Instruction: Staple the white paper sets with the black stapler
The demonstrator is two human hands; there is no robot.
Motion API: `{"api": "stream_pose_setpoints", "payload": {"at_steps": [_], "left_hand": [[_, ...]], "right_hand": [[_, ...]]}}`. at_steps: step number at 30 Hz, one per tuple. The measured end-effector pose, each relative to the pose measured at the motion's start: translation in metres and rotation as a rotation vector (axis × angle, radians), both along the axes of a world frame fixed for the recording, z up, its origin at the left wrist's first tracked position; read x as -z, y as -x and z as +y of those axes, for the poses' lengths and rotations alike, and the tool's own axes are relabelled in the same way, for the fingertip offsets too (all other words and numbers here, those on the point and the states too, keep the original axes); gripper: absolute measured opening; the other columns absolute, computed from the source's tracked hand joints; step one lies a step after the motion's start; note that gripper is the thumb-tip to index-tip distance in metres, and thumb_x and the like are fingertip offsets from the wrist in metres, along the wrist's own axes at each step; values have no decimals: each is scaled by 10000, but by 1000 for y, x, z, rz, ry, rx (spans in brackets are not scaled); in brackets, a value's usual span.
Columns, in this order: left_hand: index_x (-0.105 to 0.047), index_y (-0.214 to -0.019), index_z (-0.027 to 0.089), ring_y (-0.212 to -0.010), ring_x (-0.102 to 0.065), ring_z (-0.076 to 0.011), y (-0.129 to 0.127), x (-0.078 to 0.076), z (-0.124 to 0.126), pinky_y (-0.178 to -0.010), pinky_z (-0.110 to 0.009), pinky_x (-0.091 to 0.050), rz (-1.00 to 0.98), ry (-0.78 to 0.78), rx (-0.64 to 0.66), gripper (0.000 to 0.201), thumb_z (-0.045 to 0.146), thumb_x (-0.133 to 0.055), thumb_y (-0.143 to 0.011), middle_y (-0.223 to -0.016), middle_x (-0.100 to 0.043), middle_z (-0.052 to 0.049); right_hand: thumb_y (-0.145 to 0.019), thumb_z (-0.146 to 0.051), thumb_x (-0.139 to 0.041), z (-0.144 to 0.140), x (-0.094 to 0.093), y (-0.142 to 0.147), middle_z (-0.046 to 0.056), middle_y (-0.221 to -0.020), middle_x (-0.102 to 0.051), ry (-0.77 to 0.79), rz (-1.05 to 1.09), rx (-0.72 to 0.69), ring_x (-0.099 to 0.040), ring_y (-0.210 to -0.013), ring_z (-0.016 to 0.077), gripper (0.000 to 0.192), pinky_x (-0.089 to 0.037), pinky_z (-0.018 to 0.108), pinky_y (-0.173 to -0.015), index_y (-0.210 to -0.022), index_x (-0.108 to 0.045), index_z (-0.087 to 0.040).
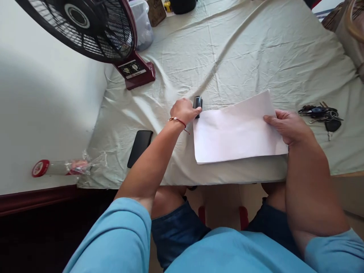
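I have two hands on my feed, both occupied. My left hand point(183, 110) is curled closed around one black stapler point(197, 101), its thumb laid across it; the finger undersides are hidden from me. One red bracelet point(178, 120) circles that wrist. My right hand point(292, 126) is nearly closed, pinching the right side of one stack of white paper point(236, 134), thumb on top. I can't count the sheets, though the lower left edge shows more than one. The stack sits near the front edge of the counter point(256, 64), between my hands, its upper left corner meeting the stapler.

Around that I count one black phone point(140, 148) lying beside my left forearm, one bunch of keys point(322, 113) to the right of my right hand, and one fan point(109, 38) at upper left with two knobs point(134, 67). One clear tub point(143, 28) stands just behind the fan.
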State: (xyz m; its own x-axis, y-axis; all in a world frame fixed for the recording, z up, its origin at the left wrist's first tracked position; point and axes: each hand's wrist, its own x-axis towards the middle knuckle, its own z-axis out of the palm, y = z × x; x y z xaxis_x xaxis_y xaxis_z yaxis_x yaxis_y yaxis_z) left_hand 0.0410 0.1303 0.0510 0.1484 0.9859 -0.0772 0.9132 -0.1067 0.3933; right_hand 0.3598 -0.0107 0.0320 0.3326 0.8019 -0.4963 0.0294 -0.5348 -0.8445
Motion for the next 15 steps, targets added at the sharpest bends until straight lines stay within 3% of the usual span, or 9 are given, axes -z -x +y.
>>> {"api": "stream_pose_setpoints", "payload": {"at_steps": [5,9,15], "left_hand": [[-433,-443,263,-786,-699,-339,33,-3,-28,-743,-434,-499,122,-25,-64,526,464,-718,-838,-572,-624,-117],[-499,-467,270,-708,-664,-288,53,-3,-55,-711,-401,-476,-5,20,-196,488,472,-757,-828,-555,-611,-79],[-569,-579,240,-635,-613,-204,68,10,-82,-656,-326,-412,-278,65,-333,461,537,-799,-847,-547,-646,-19]], "right_hand": [[-878,-292,-621,-4,-1,6,9,-921,-707,26,32,-29,-623,-589,75,313,-511,166,-551,-1171,-681,-198],[-841,-342,-657,-7,1,16,24,-918,-707,58,70,-100,-645,-594,115,360,-532,214,-540,-1178,-686,-216],[-760,-434,-723,-9,4,19,37,-942,-707,76,69,-146,-675,-636,175,453,-559,289,-538,-1175,-692,-256]]}}
